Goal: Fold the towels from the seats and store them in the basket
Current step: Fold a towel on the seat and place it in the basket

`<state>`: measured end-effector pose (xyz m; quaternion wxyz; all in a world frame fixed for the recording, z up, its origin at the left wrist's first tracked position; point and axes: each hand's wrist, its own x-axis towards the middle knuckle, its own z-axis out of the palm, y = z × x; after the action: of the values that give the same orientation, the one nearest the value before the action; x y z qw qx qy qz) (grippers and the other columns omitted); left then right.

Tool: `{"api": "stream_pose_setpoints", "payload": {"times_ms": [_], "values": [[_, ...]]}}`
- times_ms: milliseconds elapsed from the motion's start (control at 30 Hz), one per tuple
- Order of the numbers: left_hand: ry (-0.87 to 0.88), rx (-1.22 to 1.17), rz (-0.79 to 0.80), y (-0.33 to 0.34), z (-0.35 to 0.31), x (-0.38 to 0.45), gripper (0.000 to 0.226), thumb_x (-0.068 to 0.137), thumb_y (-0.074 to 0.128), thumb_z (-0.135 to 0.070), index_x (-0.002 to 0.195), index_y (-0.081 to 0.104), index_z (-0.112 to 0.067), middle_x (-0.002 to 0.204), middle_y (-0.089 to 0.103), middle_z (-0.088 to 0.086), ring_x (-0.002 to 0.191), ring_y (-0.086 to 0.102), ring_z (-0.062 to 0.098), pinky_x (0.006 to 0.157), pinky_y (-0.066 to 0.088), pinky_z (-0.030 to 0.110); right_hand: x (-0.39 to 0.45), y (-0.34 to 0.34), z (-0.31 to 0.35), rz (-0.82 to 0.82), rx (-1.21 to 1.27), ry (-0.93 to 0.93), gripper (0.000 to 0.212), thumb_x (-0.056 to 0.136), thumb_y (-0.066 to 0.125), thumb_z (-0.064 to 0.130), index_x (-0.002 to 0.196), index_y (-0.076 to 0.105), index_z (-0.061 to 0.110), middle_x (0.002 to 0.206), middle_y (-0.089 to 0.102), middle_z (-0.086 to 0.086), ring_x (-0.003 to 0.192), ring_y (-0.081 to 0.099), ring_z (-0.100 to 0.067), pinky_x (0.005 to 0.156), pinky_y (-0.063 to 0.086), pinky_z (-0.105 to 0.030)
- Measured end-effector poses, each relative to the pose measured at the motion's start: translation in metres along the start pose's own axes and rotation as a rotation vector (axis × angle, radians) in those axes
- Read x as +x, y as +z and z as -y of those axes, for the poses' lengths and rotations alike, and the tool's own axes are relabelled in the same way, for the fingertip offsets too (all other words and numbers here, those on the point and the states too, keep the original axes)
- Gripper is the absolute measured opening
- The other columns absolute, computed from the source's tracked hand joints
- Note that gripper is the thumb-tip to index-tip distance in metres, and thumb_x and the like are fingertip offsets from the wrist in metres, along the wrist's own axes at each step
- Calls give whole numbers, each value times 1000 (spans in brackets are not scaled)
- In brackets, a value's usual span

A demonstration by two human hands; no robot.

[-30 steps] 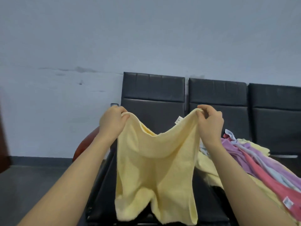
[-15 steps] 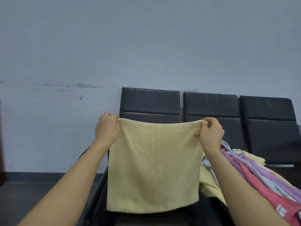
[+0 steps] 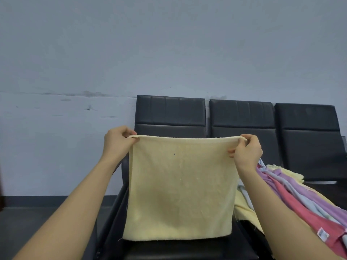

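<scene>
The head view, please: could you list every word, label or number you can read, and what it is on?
No text is readable.
White tag on the pink towel: dark print, perhaps a barcode, too small and blurred to read.
Yellow towel, held by the left hand and right hand: no label showing.

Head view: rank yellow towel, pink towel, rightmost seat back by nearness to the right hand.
From the right hand:
1. Yellow towel, pinched at its top corner, spread to the left.
2. Pink towel, in the pile lower right.
3. Rightmost seat back, far right by the wall.
</scene>
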<state>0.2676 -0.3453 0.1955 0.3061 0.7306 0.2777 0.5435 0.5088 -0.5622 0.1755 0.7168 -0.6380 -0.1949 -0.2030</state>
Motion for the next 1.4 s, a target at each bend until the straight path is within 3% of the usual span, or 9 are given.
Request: {"api": "stream_pose_setpoints", "payload": {"times_ms": [200, 367, 500, 600, 700, 867, 1100, 1333, 1400], "values": [[4, -73, 137, 7, 26, 0, 10, 85, 65, -11, 87, 72, -16, 87, 70, -1, 85, 65, 15, 77, 50, 28, 3, 6, -28, 3, 9, 83, 23, 99, 38, 5, 115, 54, 6, 102, 60, -11, 66, 64, -18, 43, 51, -16], [-48, -13, 63, 28, 53, 5, 5, 85, 68, -15, 84, 70, -19, 82, 67, -1, 69, 60, 15, 66, 49, 28, 1, 20, -60, 35, -33, 117, 18, 98, 40, 7, 107, 55, 7, 87, 62, -8, 65, 65, -22, 42, 50, -20], [-123, 14, -1, 52, 82, 10, 5, 85, 69, -19, 87, 67, -14, 78, 67, 3, 59, 62, 13, 57, 42, 20, 4, 41, -92, 53, -135, 118, 14, 98, 40, 10, 102, 53, 10, 98, 64, -11, 75, 64, -24, 62, 51, -31], [-206, -24, -8, 75, 109, 22, 4, 85, 69, -20, 82, 66, -21, 80, 69, 1, 70, 67, 14, 72, 55, 31, 11, 63, -110, 63, -252, 112, 12, 98, 38, 12, 100, 49, 13, 105, 62, -12, 91, 61, -27, 77, 50, -40], [-243, -62, -15, 99, 127, 46, 9, 86, 67, -18, 81, 63, -24, 85, 71, 3, 82, 69, 19, 83, 56, 42, 26, 88, -120, 51, -303, 99, 20, 97, 35, 11, 107, 53, 6, 115, 56, -12, 91, 50, -19, 77, 39, -33], [-141, -62, -107, 129, 118, 93, 7, 91, 59, -17, 95, 65, -14, 95, 66, 0, 89, 59, 12, 66, 39, 10, 61, 123, -116, -6, -158, 82, 18, 100, 36, 13, 109, 52, 10, 117, 54, -9, 91, 46, -14, 76, 31, -23], [-71, -192, -257, 129, 98, 97, 10, 96, 52, -13, 101, 61, -13, 97, 60, -4, 90, 54, 9, 61, 33, -5, 71, 129, -93, -28, 77, -51, 10, 99, 42, 13, 103, 50, 18, 93, 55, 14, 82, 52, 5, 67, 36, -1], [-177, -169, -187, 118, 118, 17, 11, 98, 48, -15, 104, 58, -14, 103, 61, 2, 95, 55, 15, 81, 43, 22, 14, 87, -124, 29, 34, 19, 10, 98, 42, 8, 102, 49, 14, 89, 54, 6, 84, 51, -8, 73, 39, -14], [-210, -138, -171, 113, 128, -11, 10, 98, 47, -15, 101, 56, -15, 101, 61, 2, 95, 56, 17, 86, 46, 30, -11, 71, -133, 51, 15, 37, 10, 98, 41, 5, 101, 49, 12, 91, 55, 1, 81, 51, -7, 67, 37, -6]]}}
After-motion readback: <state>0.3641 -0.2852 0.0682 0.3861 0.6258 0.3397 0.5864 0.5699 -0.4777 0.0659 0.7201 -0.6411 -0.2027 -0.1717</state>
